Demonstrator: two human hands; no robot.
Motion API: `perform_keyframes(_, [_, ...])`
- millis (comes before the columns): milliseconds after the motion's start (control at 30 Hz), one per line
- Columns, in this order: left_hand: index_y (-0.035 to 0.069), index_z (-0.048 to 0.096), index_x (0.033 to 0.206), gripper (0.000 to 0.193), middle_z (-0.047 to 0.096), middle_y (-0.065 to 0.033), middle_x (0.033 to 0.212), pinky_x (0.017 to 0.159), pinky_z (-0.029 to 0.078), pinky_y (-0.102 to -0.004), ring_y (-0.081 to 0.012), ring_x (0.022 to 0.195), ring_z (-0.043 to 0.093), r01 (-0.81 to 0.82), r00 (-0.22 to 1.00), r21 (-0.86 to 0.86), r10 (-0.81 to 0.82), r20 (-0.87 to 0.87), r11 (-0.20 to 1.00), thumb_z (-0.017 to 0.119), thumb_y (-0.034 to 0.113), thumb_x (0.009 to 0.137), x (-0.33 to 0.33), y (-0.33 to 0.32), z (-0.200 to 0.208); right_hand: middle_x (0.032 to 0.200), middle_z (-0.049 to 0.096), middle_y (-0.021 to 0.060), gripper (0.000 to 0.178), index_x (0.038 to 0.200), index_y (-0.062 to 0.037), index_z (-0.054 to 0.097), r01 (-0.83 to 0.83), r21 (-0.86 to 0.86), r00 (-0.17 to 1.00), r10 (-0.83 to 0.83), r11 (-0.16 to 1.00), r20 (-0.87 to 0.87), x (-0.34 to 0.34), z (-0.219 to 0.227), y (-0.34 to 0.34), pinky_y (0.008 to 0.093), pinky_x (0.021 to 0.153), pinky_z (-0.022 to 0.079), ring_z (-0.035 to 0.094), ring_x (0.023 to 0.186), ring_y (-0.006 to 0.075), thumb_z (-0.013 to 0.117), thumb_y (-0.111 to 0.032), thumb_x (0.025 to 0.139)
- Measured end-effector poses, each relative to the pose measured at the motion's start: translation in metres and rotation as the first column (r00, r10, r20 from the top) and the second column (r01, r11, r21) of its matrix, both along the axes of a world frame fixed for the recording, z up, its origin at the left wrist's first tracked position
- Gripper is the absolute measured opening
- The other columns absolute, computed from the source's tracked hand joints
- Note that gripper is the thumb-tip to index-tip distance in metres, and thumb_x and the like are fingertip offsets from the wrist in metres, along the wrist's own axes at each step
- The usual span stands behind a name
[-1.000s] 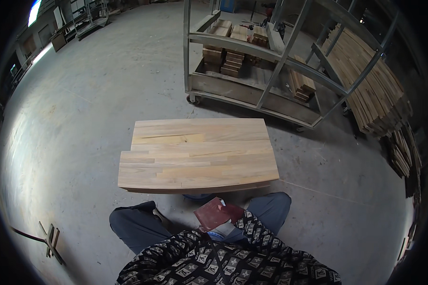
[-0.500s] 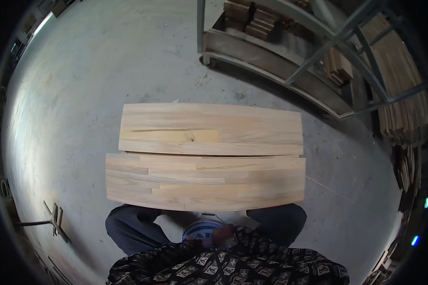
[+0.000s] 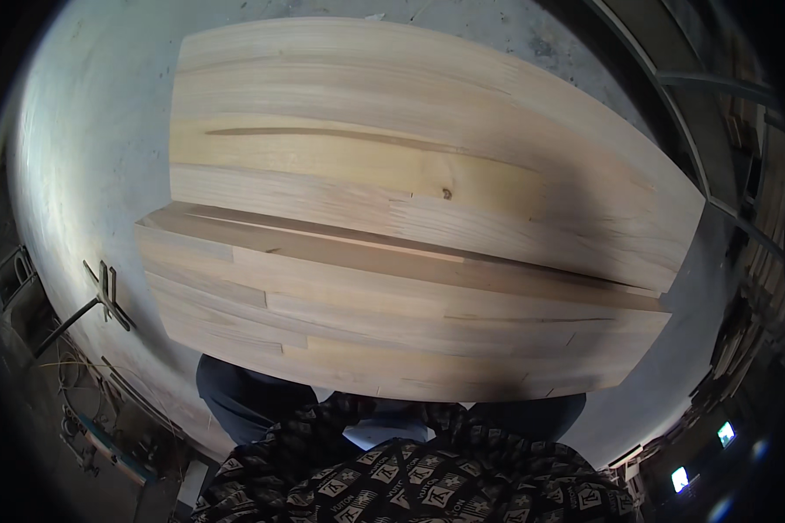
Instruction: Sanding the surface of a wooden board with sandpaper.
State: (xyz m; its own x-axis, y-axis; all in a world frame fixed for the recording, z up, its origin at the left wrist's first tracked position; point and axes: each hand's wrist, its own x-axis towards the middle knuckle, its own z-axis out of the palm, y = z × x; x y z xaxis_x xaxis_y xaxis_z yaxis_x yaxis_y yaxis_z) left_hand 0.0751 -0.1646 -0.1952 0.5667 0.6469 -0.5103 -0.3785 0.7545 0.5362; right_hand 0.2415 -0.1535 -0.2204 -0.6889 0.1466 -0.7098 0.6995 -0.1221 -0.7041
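Two wide edge-glued wooden panels lie side by side in front of my knees. The far panel (image 3: 323,91) has a yellowish strip with a dark knot and a long brown streak. The near panel (image 3: 392,336) is made up of pale staves, and its far edge face shows. Between them runs a narrow dark gap. Neither of my hands shows; my patterned black sleeves (image 3: 318,427) bend inward below the near panel. Between my legs is part of a pale blue-and-white object (image 3: 388,434), mostly covered.
A grey metal rack (image 3: 711,83) stands at the far right, with stacked wood (image 3: 772,174) beyond it. On the left floor (image 3: 87,183) is a metal stand with prongs (image 3: 105,296). Cables and tools lie at the lower left. My dark trouser legs (image 3: 244,397) flank the pale object.
My view has come down closer over the panels, which now look much larger and slightly turned. The hand seen earlier by the blue-and-white object is now hidden.
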Motion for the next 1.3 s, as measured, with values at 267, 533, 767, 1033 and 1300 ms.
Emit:
perform_keyframes(267, [0.017,0.055,0.144,0.048,0.066,-0.0105,0.123,0.093,0.052,-0.0372,-0.0268,0.105,0.064,-0.899,0.013,-0.432,0.984,-0.175,-0.065,0.037,0.044,0.109,-0.052,-0.204,0.133,0.117,0.068,0.0168,0.044,0.126,-0.0040,0.062,-0.046,0.033,0.999,0.045,0.998,0.024,0.001,-0.010,0.014,0.0418,0.093,0.054,0.068,0.107,0.0309,0.067,-0.031,0.092])
perform_keyframes(533, [0.017,0.066,0.122,0.039,0.066,-0.0097,0.099,0.087,0.051,-0.0477,-0.0295,0.097,0.065,-0.620,0.029,-0.487,0.602,-0.798,-0.615,0.054,0.048,0.101,0.210,-0.395,-0.018,0.117,0.068,0.0167,0.042,0.126,-0.0046,0.063,-0.137,0.037,0.988,0.134,0.990,0.074,0.005,-0.040,0.026,0.0418,0.093,0.054,0.068,0.107,0.0314,0.066,-0.031,0.093])
perform_keyframes(767, [0.016,0.065,0.123,0.040,0.066,-0.0104,0.102,0.088,0.050,-0.0475,-0.0299,0.099,0.064,-0.676,0.112,-0.450,0.522,-0.845,-0.583,0.054,0.048,0.101,0.209,-0.385,0.036,0.117,0.069,0.0167,0.040,0.125,-0.0051,0.063,-0.165,0.026,0.975,0.159,0.986,0.156,0.025,-0.035,0.032,0.0419,0.093,0.054,0.068,0.107,0.0317,0.065,-0.030,0.094])
perform_keyframes(1033, [0.015,0.065,0.125,0.041,0.066,-0.0112,0.104,0.090,0.050,-0.0473,-0.0303,0.101,0.064,-0.751,0.151,-0.453,0.543,-0.826,-0.481,0.053,0.048,0.101,0.140,-0.371,-0.004,0.117,0.069,0.0166,0.038,0.124,-0.0057,0.064,-0.110,0.074,0.982,0.097,0.991,0.161,0.015,-0.023,0.046,0.0420,0.093,0.054,0.068,0.107,0.0321,0.064,-0.029,0.095])
perform_keyframes(1300, [0.014,0.064,0.126,0.043,0.066,-0.0121,0.107,0.091,0.050,-0.0471,-0.0308,0.103,0.064,-0.817,0.206,-0.453,0.553,-0.808,-0.357,0.053,0.047,0.102,0.081,-0.344,-0.023,0.117,0.069,0.0165,0.036,0.124,-0.0063,0.064,-0.047,0.101,0.987,0.030,0.994,0.159,0.005,-0.010,0.055,0.0421,0.093,0.054,0.068,0.107,0.0326,0.063,-0.029,0.096])
